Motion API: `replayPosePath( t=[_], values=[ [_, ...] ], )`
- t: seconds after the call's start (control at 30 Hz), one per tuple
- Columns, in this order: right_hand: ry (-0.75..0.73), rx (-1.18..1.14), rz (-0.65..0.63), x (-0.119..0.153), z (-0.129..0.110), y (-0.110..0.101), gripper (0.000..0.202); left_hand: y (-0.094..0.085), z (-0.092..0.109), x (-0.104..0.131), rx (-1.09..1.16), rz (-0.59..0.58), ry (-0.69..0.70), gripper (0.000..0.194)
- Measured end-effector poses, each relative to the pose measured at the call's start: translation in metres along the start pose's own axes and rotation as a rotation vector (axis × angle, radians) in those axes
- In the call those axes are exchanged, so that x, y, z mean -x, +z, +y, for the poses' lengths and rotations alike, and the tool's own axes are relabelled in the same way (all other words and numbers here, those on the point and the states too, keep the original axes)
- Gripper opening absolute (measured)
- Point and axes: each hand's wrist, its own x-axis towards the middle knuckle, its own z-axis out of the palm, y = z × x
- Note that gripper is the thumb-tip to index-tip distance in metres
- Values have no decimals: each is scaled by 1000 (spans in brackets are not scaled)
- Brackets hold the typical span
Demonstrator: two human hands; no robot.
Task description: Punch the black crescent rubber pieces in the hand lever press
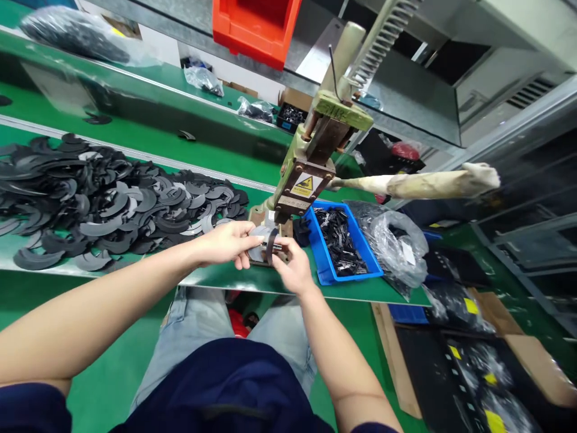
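While both forearms stretch forward from below, spread at the elbows and converging at the wrists, the green desk (252,281) runs beneath the hands, its left end cut off by the frame. On it, left of the hands, spreads one heap of dark curved pieces (130,204), overlapping too thickly to count. One pale green hand press (315,141) rises just beyond the hands, its wrapped lever (419,183) pointing right and the top of its spring (385,39) cropped; its base is mostly covered by the fingers. One blue bin (349,278) stands right of the press, filled with small black parts (338,240) that cannot be counted either. Of the two hands, the right hand (293,264) bends in with thumb and fingers closed on one dark curved piece (271,246), held nearly edge-on over the press base. Opposite, the left hand (228,245) comes in with its thumb extended toward that piece and its other fingers partly curled; whether it grips anything, I cannot tell. Smallest is a grey part (258,231) beside the left fingertips, too blurred and covered for its outline to be made out.
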Motion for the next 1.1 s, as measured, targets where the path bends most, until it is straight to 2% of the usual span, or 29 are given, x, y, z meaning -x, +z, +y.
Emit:
replayPosePath(
  t=[0.1, 0.23, 0.37, 0.5, 0.57, 0.67, 0.73, 0.8, 0.87, 1.0, 1.1],
  values=[
    [16, -8, -7, 7, -3, 16, 15, 14, 5, 10, -47, 0, 11, 47],
    [-1, 0, 68, 14, -6, 22, 17, 24, 9, 18, -18, -7, 9, 47],
    [-48, 45, 55, 17, -14, 16, 15, 23, 9, 19, 70, -61, -38, 52],
    [-133, 129, -12, 12, -24, 0, 13, 16, 5, 16, -19, -44, -49, 53],
    [-170, 174, -40, 11, -26, -6, 13, 15, 3, 17, -106, 35, -9, 49],
    [-203, 222, -74, 12, -25, -11, 12, 18, 4, 22, -357, 305, 197, 38],
    [-219, 237, -88, 14, -24, -11, 12, 23, 5, 25, -531, 378, 324, 33],
    [-235, 241, -95, 15, -23, -11, 10, 27, 4, 25, -600, 326, 354, 33],
    [-249, 238, -93, 16, -23, -12, 9, 31, 3, 22, -563, 279, 319, 37],
    [-269, 216, -76, 17, -24, -14, 8, 33, -1, 14, -428, 259, 229, 41],
    [-279, 189, -54, 17, -24, -16, 9, 34, -1, 14, -393, 263, 227, 39]
  ],
)
